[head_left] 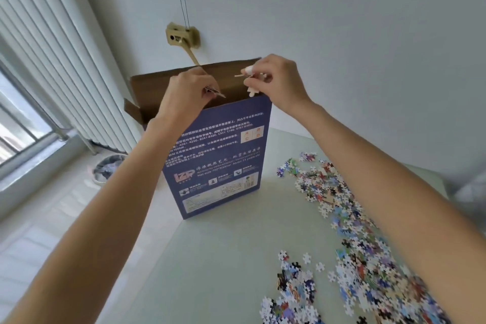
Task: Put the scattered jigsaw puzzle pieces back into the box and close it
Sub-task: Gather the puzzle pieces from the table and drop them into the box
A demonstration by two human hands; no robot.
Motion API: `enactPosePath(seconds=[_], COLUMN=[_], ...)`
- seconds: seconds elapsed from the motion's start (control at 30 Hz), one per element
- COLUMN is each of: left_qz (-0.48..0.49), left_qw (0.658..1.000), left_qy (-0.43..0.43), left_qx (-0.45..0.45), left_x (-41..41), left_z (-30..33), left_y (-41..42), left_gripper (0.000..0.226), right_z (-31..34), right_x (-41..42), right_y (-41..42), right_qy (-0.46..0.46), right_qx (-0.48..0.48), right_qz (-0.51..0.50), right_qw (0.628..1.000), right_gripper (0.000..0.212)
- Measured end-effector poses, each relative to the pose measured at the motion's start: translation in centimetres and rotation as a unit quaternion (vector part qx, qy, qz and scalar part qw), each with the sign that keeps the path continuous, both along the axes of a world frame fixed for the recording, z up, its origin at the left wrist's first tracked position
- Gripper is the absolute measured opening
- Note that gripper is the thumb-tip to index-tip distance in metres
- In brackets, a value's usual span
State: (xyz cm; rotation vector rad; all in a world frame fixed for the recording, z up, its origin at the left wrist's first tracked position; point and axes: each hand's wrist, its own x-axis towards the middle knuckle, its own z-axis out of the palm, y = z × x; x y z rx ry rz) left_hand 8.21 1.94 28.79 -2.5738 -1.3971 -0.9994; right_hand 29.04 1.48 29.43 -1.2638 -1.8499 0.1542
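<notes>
The box point(218, 155) stands upright on its narrow end on the pale table point(223, 258), a tall flat carton with a dark blue printed face covered in white lettering, small icons and a pale label block near its foot. Its top is open: the brown cardboard lid flap point(163, 84) stands up behind the opening, and a small side flap juts out at the left. Both hands are raised at the mouth of the box. The left hand point(188, 95) has its fingers curled together, pinching a few thin puzzle pieces edge-on just over the opening, their tips pointing toward the other hand. The right hand point(273, 81) pinches more pieces between thumb and fingertips point(249, 70); one white piece point(252, 92) hangs just below those fingertips, touching or nearly touching the box's front top edge. Well below and to the right of the right hand's fingers, the scattered pieces point(349, 239) lie loose across the table in a long band, a mix of white backs and blue, red, green and black printed faces.
</notes>
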Motion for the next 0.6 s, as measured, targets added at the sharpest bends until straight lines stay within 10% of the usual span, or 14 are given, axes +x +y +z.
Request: enactPosePath(seconds=[0.3,0.6], left_qz=[0.041,0.026], left_qw=[0.99,0.996], left_qy=[-0.021,-0.019], left_qx=[-0.13,-0.082], left_x=[-1.9,-2.3], left_z=[-0.6,-0.8], left_y=[0.3,-1.3], left_gripper=[0.022,0.017], right_z=[-1.1,-1.0], right_x=[-0.7,-1.9], right_y=[2.4,2.0], right_qy=[-0.242,-0.187], right_qx=[0.022,-0.047], right_qz=[0.077,0.074], right_qw=[0.967,0.978], right_gripper=[0.019,0.026])
